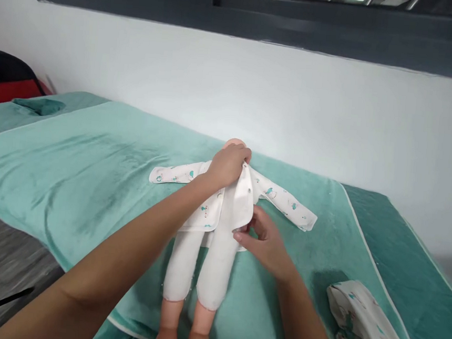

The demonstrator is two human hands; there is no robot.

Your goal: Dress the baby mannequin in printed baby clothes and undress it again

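A baby doll (pixel 184 269) lies on its back, its feet toward me and its head mostly hidden behind my left hand. It has white covering on its body and legs. A white baby shirt (pixel 286 204) with small green prints is on it, front parted and sleeves spread to both sides. At the neck, my left hand (pixel 230 164) is closed on the shirt's collar edge, its fingertips partly hidden. Lower down, my right hand (pixel 263 238) pinches the bottom corner of the shirt's right-hand front flap, which is folded back.
A green plush blanket (pixel 102 180) with white piping covers the bed. Folded printed cloth (pixel 370 330) lies at the lower right. Behind the bed stands a white wall (pixel 295 101) below a dark window frame (pixel 341 29). A red and black chair (pixel 9 84) is at the far left.
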